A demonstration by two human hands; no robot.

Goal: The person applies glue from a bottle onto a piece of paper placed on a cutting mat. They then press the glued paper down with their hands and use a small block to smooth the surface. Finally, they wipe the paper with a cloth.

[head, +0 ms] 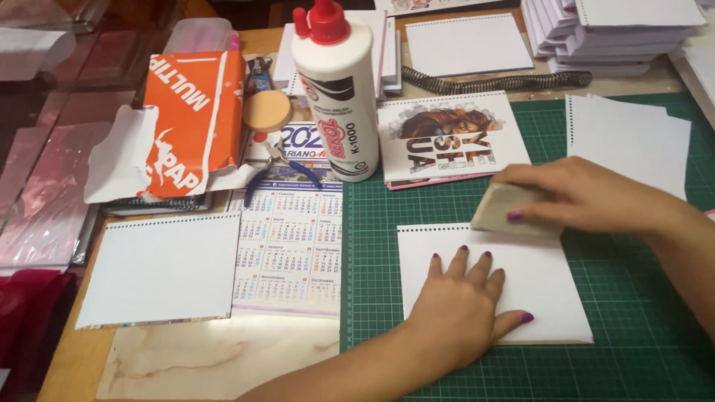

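Observation:
My left hand [460,307] lies flat, fingers spread, on a white punched sheet [555,298] that rests on the green cutting mat [633,365]. My right hand [588,195] grips a small beige block, like a sponge or pad [500,208], and presses it on the sheet's upper right edge. A tall white glue bottle with a red cap [337,89] stands upright behind the sheet, to the left.
A printed cover with a picture [447,138] lies beyond the sheet, more white sheets [629,138] to the right, paper stacks [611,33] and a black spiral coil [495,82] at the back. Left: a calendar [287,249], blue pliers [279,175], a white punched card [160,268], a torn orange wrapper [190,123].

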